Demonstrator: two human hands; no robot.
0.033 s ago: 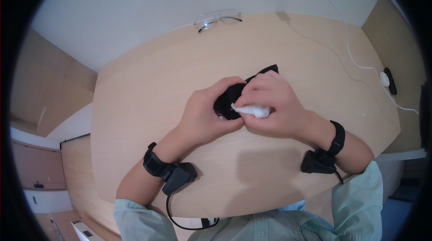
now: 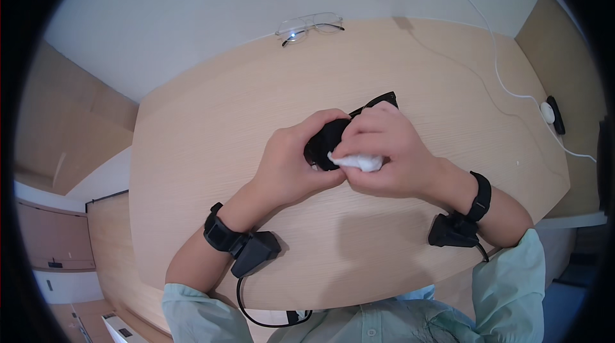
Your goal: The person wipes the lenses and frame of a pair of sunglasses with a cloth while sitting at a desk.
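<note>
A pair of black sunglasses (image 2: 325, 139), as far as its dark lens and frame show, is held over the middle of the table. My left hand (image 2: 288, 160) is closed around its left side, thumb below and fingers above. Pinched in my right hand (image 2: 396, 143) is a crumpled white tissue (image 2: 364, 163), its pointed tip pressed against the dark lens. My right fingers cover the middle of the sunglasses, and a black corner sticks out beyond them at the upper right.
Clear eyeglasses (image 2: 311, 26) lie at the table's far edge by the wall. A white cable (image 2: 493, 42) hangs down on the right to a round white piece (image 2: 547, 113). The wooden table (image 2: 211, 112) has a side panel on its right. Black devices are strapped to both wrists.
The right hand and the tissue's tip have shifted very slightly to the left and down across the lens. The left hand has kept its place.
</note>
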